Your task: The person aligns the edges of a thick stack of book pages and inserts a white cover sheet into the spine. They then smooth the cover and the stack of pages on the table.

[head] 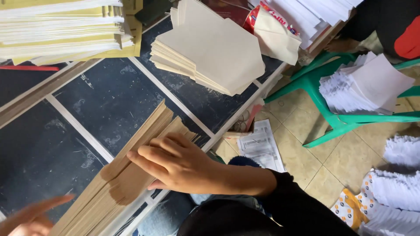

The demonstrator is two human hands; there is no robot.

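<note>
- My left hand point(30, 216) sits at the bottom-left frame edge, blurred, fingers spread open, holding nothing, just beside the low end of the brown sheet stack.
- Brown sheet stack point(122, 175) lies fanned diagonally on the dark panelled table point(105, 100), its lower end overhanging the table's near edge.
- My right hand point(175, 164) rests flat on top of the stack, fingers stretched out and pressing on the sheets, not curled round anything.
- Open table room: bare dark panels left of and above the stack.
- White and yellow paper pile point(65, 30) in the top-left corner, well apart.
- Cream sheet pile point(214, 52) at top centre, near the table's right edge.
- Printed paper point(260, 146) on the tiled floor just past that edge.
- Green plastic chair point(332, 118) carries a white paper stack point(367, 85); more white stacks point(393, 196) at bottom right.
</note>
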